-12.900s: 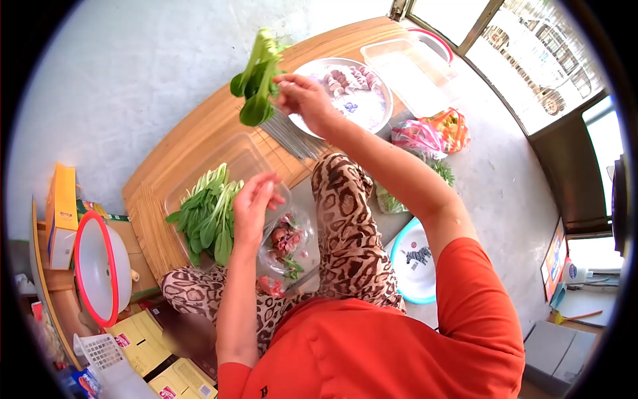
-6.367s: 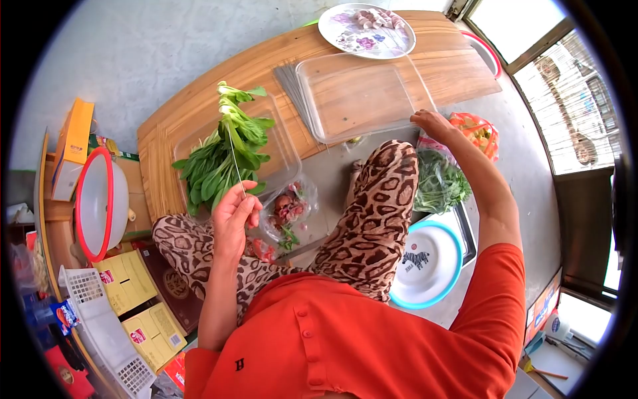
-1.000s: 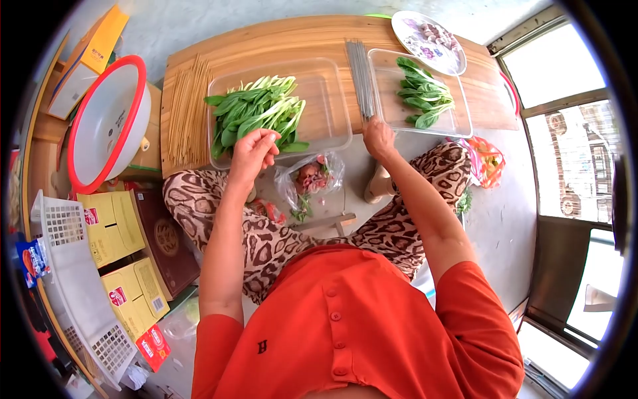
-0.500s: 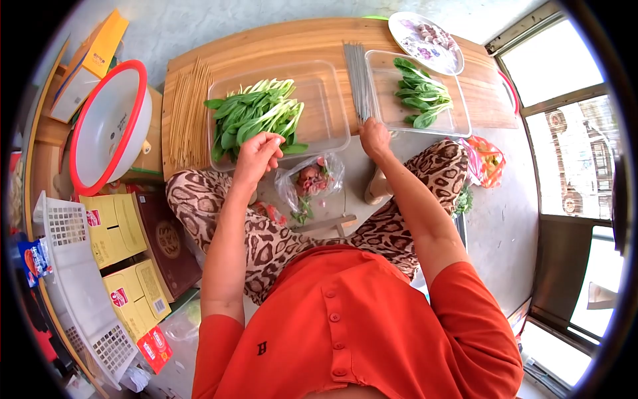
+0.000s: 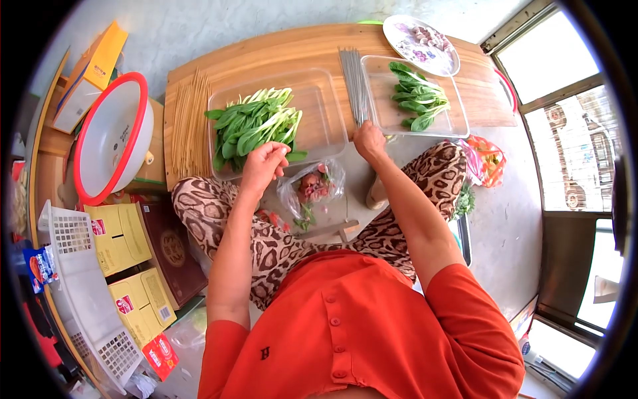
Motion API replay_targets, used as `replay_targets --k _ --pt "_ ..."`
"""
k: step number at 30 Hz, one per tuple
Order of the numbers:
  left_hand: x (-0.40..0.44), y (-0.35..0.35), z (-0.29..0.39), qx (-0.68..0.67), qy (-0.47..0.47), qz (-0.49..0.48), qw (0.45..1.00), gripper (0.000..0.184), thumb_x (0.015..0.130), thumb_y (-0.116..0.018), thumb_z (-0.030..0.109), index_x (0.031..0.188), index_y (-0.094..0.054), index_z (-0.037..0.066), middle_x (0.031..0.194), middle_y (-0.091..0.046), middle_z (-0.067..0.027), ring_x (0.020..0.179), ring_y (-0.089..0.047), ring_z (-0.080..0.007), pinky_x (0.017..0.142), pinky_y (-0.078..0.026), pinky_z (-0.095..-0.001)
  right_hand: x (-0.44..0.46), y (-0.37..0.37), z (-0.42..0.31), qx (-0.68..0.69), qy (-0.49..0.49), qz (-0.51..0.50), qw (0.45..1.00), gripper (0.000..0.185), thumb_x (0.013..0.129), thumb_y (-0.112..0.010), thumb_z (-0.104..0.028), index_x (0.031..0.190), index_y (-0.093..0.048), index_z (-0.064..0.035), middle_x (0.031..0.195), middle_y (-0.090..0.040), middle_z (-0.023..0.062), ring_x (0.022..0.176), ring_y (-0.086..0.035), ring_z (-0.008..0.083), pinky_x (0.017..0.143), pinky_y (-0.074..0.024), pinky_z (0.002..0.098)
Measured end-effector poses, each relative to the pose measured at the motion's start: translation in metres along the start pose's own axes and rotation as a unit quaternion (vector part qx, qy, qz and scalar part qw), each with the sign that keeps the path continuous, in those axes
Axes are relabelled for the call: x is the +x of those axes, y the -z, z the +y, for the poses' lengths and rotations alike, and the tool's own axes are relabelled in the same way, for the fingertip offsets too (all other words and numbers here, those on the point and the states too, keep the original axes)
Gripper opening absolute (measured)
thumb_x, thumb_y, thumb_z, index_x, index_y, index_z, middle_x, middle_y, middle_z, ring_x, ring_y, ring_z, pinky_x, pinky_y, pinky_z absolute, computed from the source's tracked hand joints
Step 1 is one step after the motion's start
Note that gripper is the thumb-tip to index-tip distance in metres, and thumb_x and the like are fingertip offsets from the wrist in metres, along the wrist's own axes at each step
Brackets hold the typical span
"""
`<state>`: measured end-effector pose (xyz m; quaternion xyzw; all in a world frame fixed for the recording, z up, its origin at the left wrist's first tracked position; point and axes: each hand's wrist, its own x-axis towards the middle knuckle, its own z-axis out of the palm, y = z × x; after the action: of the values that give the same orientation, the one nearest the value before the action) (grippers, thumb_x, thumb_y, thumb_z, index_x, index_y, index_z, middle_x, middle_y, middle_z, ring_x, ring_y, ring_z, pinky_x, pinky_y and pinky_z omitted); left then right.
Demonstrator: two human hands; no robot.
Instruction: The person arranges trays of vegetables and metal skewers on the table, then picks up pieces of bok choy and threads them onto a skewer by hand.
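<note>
Metal skewers (image 5: 353, 83): a grey bundle right of centre on the wooden tabletop (image 5: 279, 53), near ends at its near edge.
Right hand (image 5: 369, 141): bent at those near ends, its grip turned away; whether it is clamped on a skewer cannot be told.
Left hand (image 5: 266, 166): poised at the near edge, thumb and fingertips together beside the left tray (image 5: 316, 100).
Leafy greens (image 5: 256, 126): heaped in the left tray; a smaller bunch (image 5: 420, 96) lies in the right tray (image 5: 376, 110).
Left edge: thin wooden sticks (image 5: 191, 126).
Far-right corner: a flowered plate (image 5: 402, 36) of pinkish pieces (image 5: 432, 38) nearby.
Red shirt (image 5: 379, 312): a dark mark resembling an "H".
Yellow cartons (image 5: 119, 249): red-and-white logos, lettering too small to read.
Red packet (image 5: 160, 357): white lettering, illegible.
Red-rimmed basin (image 5: 123, 126): dark print inside, unreadable.
</note>
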<state>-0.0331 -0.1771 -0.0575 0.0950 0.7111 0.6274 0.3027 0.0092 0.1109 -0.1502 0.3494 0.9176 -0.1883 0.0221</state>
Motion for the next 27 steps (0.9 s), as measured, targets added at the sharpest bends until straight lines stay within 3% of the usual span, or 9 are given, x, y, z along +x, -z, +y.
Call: replay_targets --k 2,5,7,14,16,17,20,23,27 --pt "-0.001 -0.001 0.003 0.002 -0.003 -0.006 1.0 0.017 0.092 -0.056 0.018 0.097 -0.065 0.006 0.071 -0.06 0.002 0.054 -0.049 -0.0027 0.047 -0.037 -0.0176 -0.007 0.01 -0.007 -0.013 0.001 -0.017 1.0 0.034 0.081 -0.061 -0.026 0.104 -0.055 -0.0015 0.101 -0.064 0.0227 0.097 -0.061 0.0409 0.085 -0.0473 0.0482" --pt "-0.003 -0.004 0.007 0.0 -0.015 -0.016 1.0 0.016 0.093 -0.055 0.017 0.098 -0.065 0.005 0.071 -0.06 0.0014 0.054 -0.049 -0.0032 0.048 -0.037 -0.0179 -0.018 0.027 -0.016 -0.004 0.09 0.015 0.996 0.024 0.083 -0.055 -0.016 0.101 -0.054 0.0005 0.11 -0.061 0.0246 0.097 -0.061 0.0418 0.082 -0.0496 0.0481" --pt "-0.003 -0.006 0.008 -0.003 -0.022 -0.023 0.999 0.016 0.093 -0.055 0.016 0.098 -0.065 0.004 0.071 -0.059 0.001 0.054 -0.049 -0.0034 0.048 -0.038 -0.0181 -0.01 0.028 -0.017 0.076 0.253 0.09 0.96 0.027 0.082 -0.054 -0.01 0.107 -0.053 0.0008 0.124 -0.052 0.0253 0.108 -0.054 0.0413 0.088 -0.047 0.047" --pt "-0.004 -0.01 0.013 0.013 -0.033 -0.048 0.998 0.019 0.095 -0.055 0.02 0.101 -0.064 0.004 0.072 -0.06 0.002 0.055 -0.049 -0.0023 0.048 -0.037 -0.0167 0.043 -0.017 -0.021 0.029 0.208 0.157 0.965 0.053 0.083 -0.05 -0.011 0.135 -0.04 -0.0034 0.144 -0.033 0.0234 0.133 -0.033 0.038 0.106 -0.0334 0.0443" --pt "-0.007 -0.012 0.018 0.005 -0.012 -0.034 0.999 0.017 0.094 -0.056 0.014 0.099 -0.064 0.0 0.07 -0.058 -0.0002 0.054 -0.048 -0.0045 0.051 -0.04 -0.0192 0.048 -0.021 -0.023 0.028 0.138 0.137 0.98 0.058 0.085 -0.049 -0.014 0.14 -0.036 -0.0054 0.148 -0.029 0.0216 0.139 -0.024 0.0351 0.111 -0.0272 0.0422" --pt "-0.004 -0.009 0.009 0.008 -0.018 -0.047 0.999 0.019 0.095 -0.055 0.02 0.102 -0.064 0.004 0.073 -0.06 0.0017 0.056 -0.05 -0.0026 0.049 -0.038 -0.0172 0.05 -0.024 -0.023 0.029 0.138 0.137 0.98 0.058 0.085 -0.049 -0.014 0.14 -0.036 -0.0054 0.148 -0.029 0.0216 0.139 -0.024 0.0351 0.111 -0.0272 0.0422" --pt "-0.003 -0.009 0.009 0.023 -0.019 -0.047 0.998 0.019 0.095 -0.055 0.019 0.102 -0.064 0.004 0.073 -0.059 0.0015 0.056 -0.05 -0.0027 0.049 -0.038 -0.0173 0.057 -0.035 -0.022 0.039 0.091 0.129 0.987 0.059 0.085 -0.05 -0.017 0.141 -0.035 -0.0061 0.148 -0.029 0.0198 0.139 -0.022 0.0343 0.112 -0.0253 0.0413" --pt "-0.004 -0.011 0.014 0.032 -0.015 -0.052 0.998 0.018 0.095 -0.055 0.018 0.103 -0.063 0.004 0.073 -0.059 0.0016 0.057 -0.05 -0.0027 0.05 -0.038 -0.0172 0.064 -0.046 -0.013 -0.015 0.131 0.155 0.979 0.057 0.085 -0.055 -0.018 0.138 -0.038 -0.0055 0.148 -0.029 0.0187 0.137 -0.026 0.036 0.113 -0.0232 0.0428" --pt "-0.001 -0.013 0.011 0.024 -0.021 -0.071 0.997 0.018 0.095 -0.054 0.017 0.103 -0.062 0.003 0.074 -0.059 0.0016 0.057 -0.049 -0.003 0.051 -0.039 -0.0173 0.063 -0.043 -0.004 0.021 0.19 0.183 0.964 0.046 0.086 -0.056 -0.015 0.13 -0.048 -0.0035 0.141 -0.042 0.0169 0.134 -0.033 0.0359 0.111 -0.0286 0.0419"
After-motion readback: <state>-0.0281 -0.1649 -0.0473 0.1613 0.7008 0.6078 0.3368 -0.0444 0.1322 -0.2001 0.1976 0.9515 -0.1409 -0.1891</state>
